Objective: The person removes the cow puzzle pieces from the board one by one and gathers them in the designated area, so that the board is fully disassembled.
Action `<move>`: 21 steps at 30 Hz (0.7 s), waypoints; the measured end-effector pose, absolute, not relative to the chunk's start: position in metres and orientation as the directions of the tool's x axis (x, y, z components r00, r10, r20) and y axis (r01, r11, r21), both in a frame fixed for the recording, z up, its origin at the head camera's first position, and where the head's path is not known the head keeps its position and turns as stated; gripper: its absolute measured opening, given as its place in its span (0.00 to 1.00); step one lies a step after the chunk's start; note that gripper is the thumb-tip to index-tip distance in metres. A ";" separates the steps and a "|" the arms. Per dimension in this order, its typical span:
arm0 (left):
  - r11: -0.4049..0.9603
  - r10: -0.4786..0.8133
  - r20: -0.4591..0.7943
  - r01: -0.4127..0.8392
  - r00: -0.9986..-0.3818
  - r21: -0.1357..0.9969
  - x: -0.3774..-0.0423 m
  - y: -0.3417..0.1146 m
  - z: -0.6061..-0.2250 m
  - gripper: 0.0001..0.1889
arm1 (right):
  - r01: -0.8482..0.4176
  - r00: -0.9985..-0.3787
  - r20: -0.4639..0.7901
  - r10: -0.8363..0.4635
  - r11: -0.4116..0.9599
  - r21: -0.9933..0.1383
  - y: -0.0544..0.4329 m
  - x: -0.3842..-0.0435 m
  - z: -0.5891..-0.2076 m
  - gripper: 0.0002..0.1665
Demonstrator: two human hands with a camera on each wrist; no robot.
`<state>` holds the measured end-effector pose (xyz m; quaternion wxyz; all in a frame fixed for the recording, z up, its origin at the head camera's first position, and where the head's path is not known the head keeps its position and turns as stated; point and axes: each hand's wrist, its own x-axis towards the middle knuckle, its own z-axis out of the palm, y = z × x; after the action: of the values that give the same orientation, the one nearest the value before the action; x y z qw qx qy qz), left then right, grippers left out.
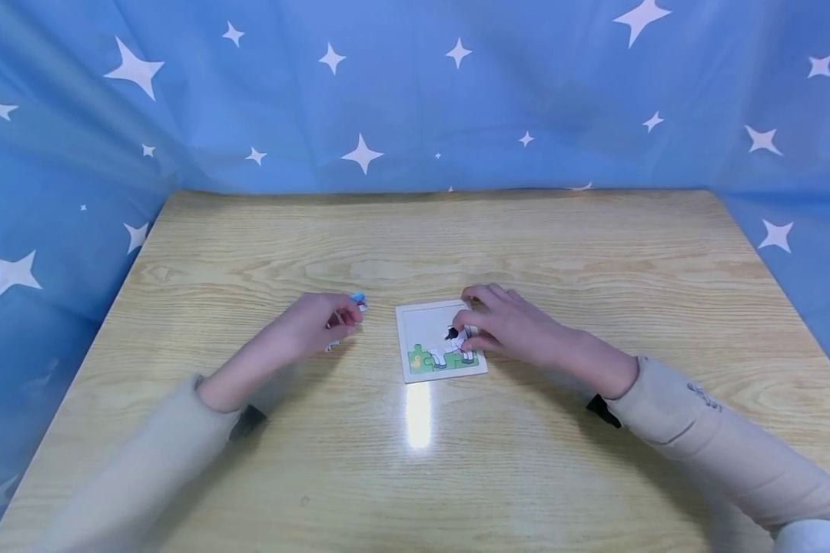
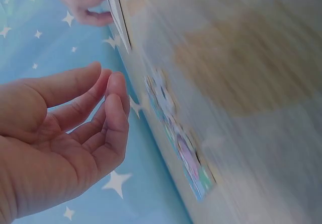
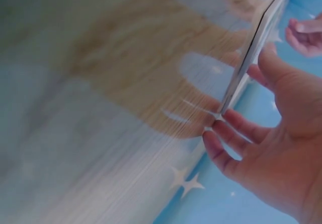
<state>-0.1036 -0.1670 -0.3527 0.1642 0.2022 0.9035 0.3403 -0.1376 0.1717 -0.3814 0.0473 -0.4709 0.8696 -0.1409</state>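
Note:
A square jigsaw board (image 1: 401, 347) with a pale frame lies mid-table, with joined pieces showing green grass (image 1: 418, 361) and a black-and-white animal along its bottom and right side. My right hand (image 1: 515, 326) reaches over the board's right side, thumb and forefinger on the pieces there. In the right wrist view, the other fingertips (image 3: 214, 141) rest around the board's edge. To the left, my left hand (image 1: 311, 324) hovers over loose jigsaw pieces (image 2: 186, 148), fingers loosely bent with nothing between them. From above, this hand hides most of those pieces.
The wood-grain table (image 1: 560, 476) stretches around both hands, with a bright light reflection (image 1: 418, 415) just in front of the board. A blue curtain (image 1: 415, 100) with white stars hangs behind the table and along its sides.

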 end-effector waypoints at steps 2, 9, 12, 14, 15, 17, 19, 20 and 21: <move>0.683 0.487 -0.157 0.262 -0.859 0.682 -0.103 -0.161 -0.353 0.03 | -0.799 -0.555 0.036 -0.831 0.521 -0.299 0.172 -0.138 -0.380 0.13; 0.699 0.499 -0.158 0.289 -0.852 0.654 -0.101 -0.147 -0.352 0.02 | -0.774 -0.562 0.008 -0.827 0.523 -0.357 0.174 -0.138 -0.376 0.17; 0.690 0.508 -0.153 0.295 -0.847 0.661 -0.101 -0.140 -0.352 0.02 | -0.765 -0.567 0.003 -0.824 0.525 -0.373 0.174 -0.138 -0.375 0.19; 0.682 0.521 -0.146 0.307 -0.841 0.664 -0.100 -0.136 -0.352 0.02 | -0.757 -0.573 -0.002 -0.820 0.530 -0.382 0.174 -0.138 -0.375 0.20; 0.675 0.529 -0.145 0.311 -0.836 0.669 -0.100 -0.134 -0.352 0.02 | -0.753 -0.577 -0.004 -0.817 0.534 -0.385 0.174 -0.138 -0.374 0.21; 0.667 0.538 -0.145 0.314 -0.831 0.675 -0.100 -0.129 -0.353 0.02 | -0.746 -0.585 -0.009 -0.811 0.542 -0.388 0.174 -0.138 -0.374 0.23; 0.665 0.543 -0.141 0.322 -0.828 0.674 -0.101 -0.126 -0.353 0.02 | -0.742 -0.589 -0.014 -0.808 0.547 -0.387 0.174 -0.138 -0.374 0.25; 0.664 0.545 -0.139 0.324 -0.827 0.673 -0.101 -0.124 -0.353 0.02 | -0.743 -0.589 -0.015 -0.808 0.548 -0.384 0.174 -0.138 -0.374 0.26; 0.667 0.545 -0.141 0.325 -0.826 0.671 -0.101 -0.123 -0.354 0.02 | -0.745 -0.587 -0.017 -0.809 0.548 -0.381 0.174 -0.139 -0.375 0.27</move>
<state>-0.1012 -0.1226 -0.3537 0.1675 0.2423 0.8974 0.3286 -0.1386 0.1742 -0.3746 0.0954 -0.4441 0.8747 -0.1691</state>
